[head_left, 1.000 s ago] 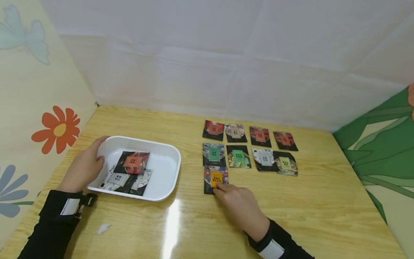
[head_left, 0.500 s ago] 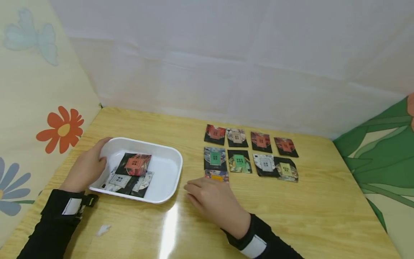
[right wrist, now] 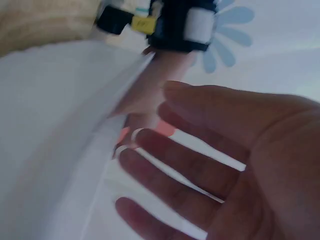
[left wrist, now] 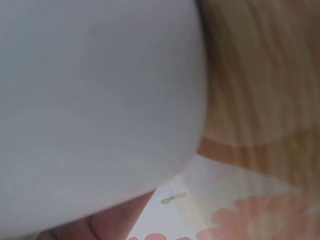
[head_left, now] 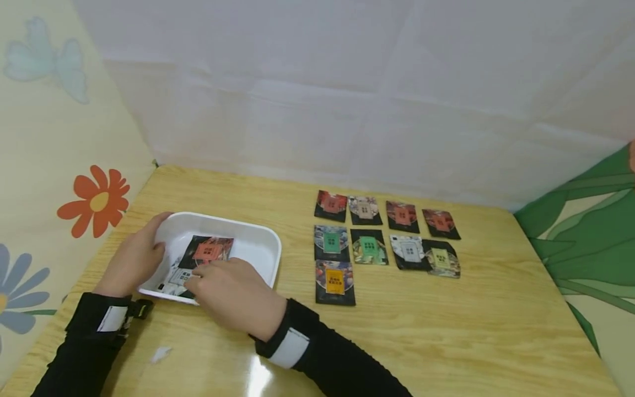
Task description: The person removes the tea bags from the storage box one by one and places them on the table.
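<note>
A white plastic tray (head_left: 255, 247) stands at the left of the table. My left hand (head_left: 131, 256) grips its left rim, thumb over the inside; the left wrist view shows the tray wall (left wrist: 100, 100) with fingers (left wrist: 115, 220) below it. Inside lie flat printed packets: one with a red label (head_left: 205, 251) on top, one with a white label (head_left: 175, 280) under it. My right hand (head_left: 238, 295) hovers over the tray's front, fingertips close by the packets and hiding part of them. The right wrist view shows this hand (right wrist: 215, 155) with loosely spread fingers and nothing between them.
Similar packets lie in rows to the right, including a red one (head_left: 331, 205), a green one (head_left: 369, 247) and an orange one (head_left: 334, 282) at the front. A white scrap (head_left: 160, 354) lies near me. A white sheet (head_left: 347, 110) hangs behind the table.
My right hand has let go of the orange packet, leaving it below the teal one, and has moved left over the tray. The left hand keeps its grip on the tray.
</note>
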Tool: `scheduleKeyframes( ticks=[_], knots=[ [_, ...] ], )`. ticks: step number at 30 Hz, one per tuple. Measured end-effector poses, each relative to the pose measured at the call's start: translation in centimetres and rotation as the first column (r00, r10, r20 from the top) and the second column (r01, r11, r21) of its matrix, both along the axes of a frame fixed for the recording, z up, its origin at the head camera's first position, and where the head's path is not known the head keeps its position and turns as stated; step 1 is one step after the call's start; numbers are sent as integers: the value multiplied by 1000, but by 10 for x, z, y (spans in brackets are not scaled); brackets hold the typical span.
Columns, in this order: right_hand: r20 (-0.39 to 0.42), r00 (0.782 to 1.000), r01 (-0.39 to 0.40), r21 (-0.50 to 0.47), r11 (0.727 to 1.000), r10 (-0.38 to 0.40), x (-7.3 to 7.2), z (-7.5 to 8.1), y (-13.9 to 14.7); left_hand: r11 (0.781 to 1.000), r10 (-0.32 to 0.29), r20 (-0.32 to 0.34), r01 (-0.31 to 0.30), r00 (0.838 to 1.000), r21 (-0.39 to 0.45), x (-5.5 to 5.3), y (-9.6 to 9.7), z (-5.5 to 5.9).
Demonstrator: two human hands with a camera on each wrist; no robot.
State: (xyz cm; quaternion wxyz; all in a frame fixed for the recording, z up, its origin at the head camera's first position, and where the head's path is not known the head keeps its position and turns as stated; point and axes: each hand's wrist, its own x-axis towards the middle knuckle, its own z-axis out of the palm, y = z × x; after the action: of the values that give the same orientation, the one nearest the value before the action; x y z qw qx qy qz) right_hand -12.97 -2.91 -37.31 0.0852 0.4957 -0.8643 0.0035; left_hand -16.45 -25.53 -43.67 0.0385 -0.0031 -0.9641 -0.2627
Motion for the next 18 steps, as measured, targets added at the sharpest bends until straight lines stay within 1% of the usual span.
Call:
scheduleKeyframes(
  ticks=[4,7,9,11,13,14,15,16,18],
  knots=[
    [47,998,51,27,998,-53,-17,-3,-12,1000,3,1,-3,1000,-3,1,2,0],
    [137,985,92,75,993,-102,-26,-3,-11,1000,8,5,-8,1000,-5,2,4,-2],
    [219,967,107,116,987,-131,-31,-1,-6,1000,10,-3,-10,1000,-12,1,4,-3],
    [293,942,125,155,980,-167,-36,0,-1,1000,11,-14,-11,1000,-20,1,4,-4],
    [335,922,141,181,973,-195,-41,1,4,1000,6,-26,-7,1000,-27,0,4,-3],
    [344,917,143,187,972,-201,-43,1,6,1000,3,-31,-4,1000,-29,0,3,-2],
    [347,915,147,188,971,-206,-45,1,7,1000,-3,-32,2,999,-31,0,3,-2],
    [340,918,149,179,973,-203,-46,2,9,999,-14,-37,13,999,-34,0,3,-1],
    [319,931,138,145,980,-179,-47,3,10,998,-48,-43,46,998,-39,-1,2,1]
  ],
)
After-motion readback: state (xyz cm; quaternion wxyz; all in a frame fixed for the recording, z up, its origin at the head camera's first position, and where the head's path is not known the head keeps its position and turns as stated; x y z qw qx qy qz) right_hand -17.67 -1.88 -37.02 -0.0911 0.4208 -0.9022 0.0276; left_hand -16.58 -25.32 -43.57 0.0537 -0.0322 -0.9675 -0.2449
